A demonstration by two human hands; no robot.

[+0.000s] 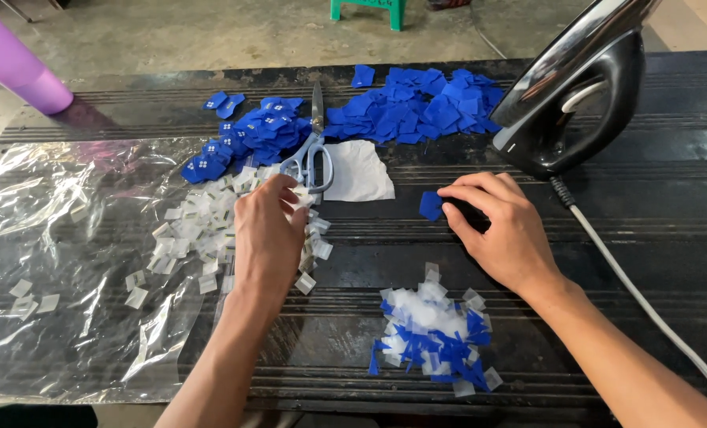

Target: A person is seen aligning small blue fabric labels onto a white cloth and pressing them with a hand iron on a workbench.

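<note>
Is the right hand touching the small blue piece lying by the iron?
Touching. The head view shows the right hand with its fingers resting on the edge of the blue piece, with no gap between them.

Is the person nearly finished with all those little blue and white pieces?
Not nearly. A small mixed pile near the person looks done. The left hand is picking from the white pieces, and the right hand presses one blue piece flat. Big heaps of blue pieces remain beside the scissors.
</note>
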